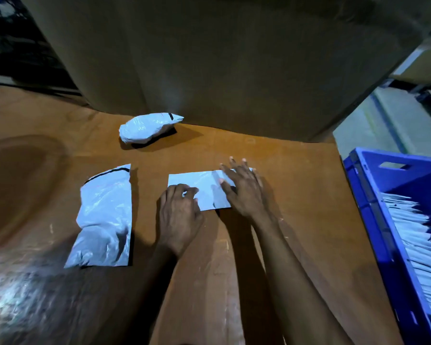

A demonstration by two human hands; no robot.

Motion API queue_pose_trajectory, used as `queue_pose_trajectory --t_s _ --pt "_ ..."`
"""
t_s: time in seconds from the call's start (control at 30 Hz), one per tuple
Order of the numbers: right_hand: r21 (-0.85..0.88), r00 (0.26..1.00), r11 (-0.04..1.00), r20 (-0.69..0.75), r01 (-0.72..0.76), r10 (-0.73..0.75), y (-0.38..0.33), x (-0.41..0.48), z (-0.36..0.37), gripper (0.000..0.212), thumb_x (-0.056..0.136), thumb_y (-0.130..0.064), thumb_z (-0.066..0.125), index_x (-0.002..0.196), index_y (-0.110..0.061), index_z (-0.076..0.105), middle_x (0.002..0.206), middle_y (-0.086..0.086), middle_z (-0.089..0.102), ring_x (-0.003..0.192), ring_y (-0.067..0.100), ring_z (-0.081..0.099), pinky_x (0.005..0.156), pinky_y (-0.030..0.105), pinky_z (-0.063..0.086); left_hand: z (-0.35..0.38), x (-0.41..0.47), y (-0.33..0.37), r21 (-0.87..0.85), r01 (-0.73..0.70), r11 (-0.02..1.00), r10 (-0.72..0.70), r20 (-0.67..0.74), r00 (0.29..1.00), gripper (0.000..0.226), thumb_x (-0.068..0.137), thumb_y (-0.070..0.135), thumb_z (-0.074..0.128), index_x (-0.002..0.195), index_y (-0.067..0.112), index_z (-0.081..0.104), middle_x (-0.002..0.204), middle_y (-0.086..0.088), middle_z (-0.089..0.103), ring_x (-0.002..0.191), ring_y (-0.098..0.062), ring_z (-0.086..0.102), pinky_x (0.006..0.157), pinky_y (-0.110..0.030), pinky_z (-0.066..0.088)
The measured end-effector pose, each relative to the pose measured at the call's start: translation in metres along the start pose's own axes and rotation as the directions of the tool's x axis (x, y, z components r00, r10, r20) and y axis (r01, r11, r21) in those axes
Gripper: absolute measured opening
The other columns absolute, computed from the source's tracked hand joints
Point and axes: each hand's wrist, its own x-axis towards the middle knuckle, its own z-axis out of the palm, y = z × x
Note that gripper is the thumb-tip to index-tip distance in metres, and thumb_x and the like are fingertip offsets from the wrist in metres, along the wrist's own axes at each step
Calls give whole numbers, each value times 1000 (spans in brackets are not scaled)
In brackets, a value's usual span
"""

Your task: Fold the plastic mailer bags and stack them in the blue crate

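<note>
A folded white mailer bag [204, 185] lies flat on the brown table [296, 175] in the middle. My left hand [178, 215] rests on its near left corner with curled fingertips pinching the edge. My right hand [244, 190] presses flat on its right half, fingers straight and spread. An unfolded, wrinkled mailer bag [103, 217] lies to the left. A crumpled mailer bag [147, 127] sits further back. The blue crate [373, 207] stands at the right with several folded bags [418, 242] stacked inside.
A large brown cardboard box [222, 58] stands along the back of the table, right behind the crumpled bag. The table's right edge runs next to the crate. A shiny plastic patch [15, 295] shows at the near left.
</note>
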Motion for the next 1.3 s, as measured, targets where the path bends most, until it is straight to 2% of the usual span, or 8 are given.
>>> queue_pose_trajectory --t_s 0.13,0.23,0.33,0.43,0.53,0.7,1.0,1.3 --pt "-107 995 990 1 -95 95 20 -28 18 68 105 -59 15 166 -30 20 175 -4 7 162 23 -4 131 43 4 13 25 23 -39 -115 993 119 113 986 41 102 19 52 142 10 61 149 -16 55 143 -38 44 119 -50 32" --pt "-128 991 983 -2 -131 132 16 -26 19 66 105 -54 13 166 -30 21 175 -3 9 162 24 -2 129 41 5 23 43 42 24 -194 981 176 323 930 62 106 41 16 162 21 30 172 -7 20 160 -33 9 129 -49 4" --pt "-156 983 977 83 -147 161 16 -18 11 61 109 -54 23 166 -32 21 175 -5 8 162 23 -2 127 41 8 37 45 43 146 -188 971 105 444 890 84 86 54 -16 166 34 0 173 3 -12 159 -28 -17 125 -56 -13" --pt "-168 960 969 184 -180 210 16 3 -15 58 108 -41 45 163 -28 33 173 -4 19 160 23 12 125 43 18 49 47 38 172 -142 975 51 449 892 81 85 53 -17 164 39 -9 171 7 -21 157 -26 -25 122 -63 -14" --pt "-135 980 977 86 -166 178 13 16 -20 52 107 -36 50 157 -23 44 169 1 32 156 25 26 125 40 21 50 46 36 198 -158 968 49 465 884 80 83 53 -18 162 40 -16 170 6 -25 155 -29 -28 120 -66 -14" --pt "-121 997 991 -50 -62 56 22 -16 23 60 109 -49 19 165 -27 28 174 -3 17 162 18 2 129 43 13 53 44 31 158 -186 970 104 421 901 78 91 59 -22 164 35 -10 171 5 -21 156 -28 -26 120 -62 -20" --pt "-131 996 989 -53 -73 67 31 -17 29 66 108 -60 14 166 -30 19 174 -7 7 161 17 -6 131 40 1 53 39 -6 99 -228 969 185 326 927 65 107 56 5 166 31 14 174 0 3 160 -28 -6 128 -55 1" --pt "-152 994 983 12 -104 107 14 -15 18 71 104 -60 9 167 -28 15 174 -6 1 161 20 -10 130 44 -5 20 31 -46 139 56 989 -89 249 964 75 100 57 2 167 24 8 174 -5 -4 160 -28 -12 128 -44 -11"
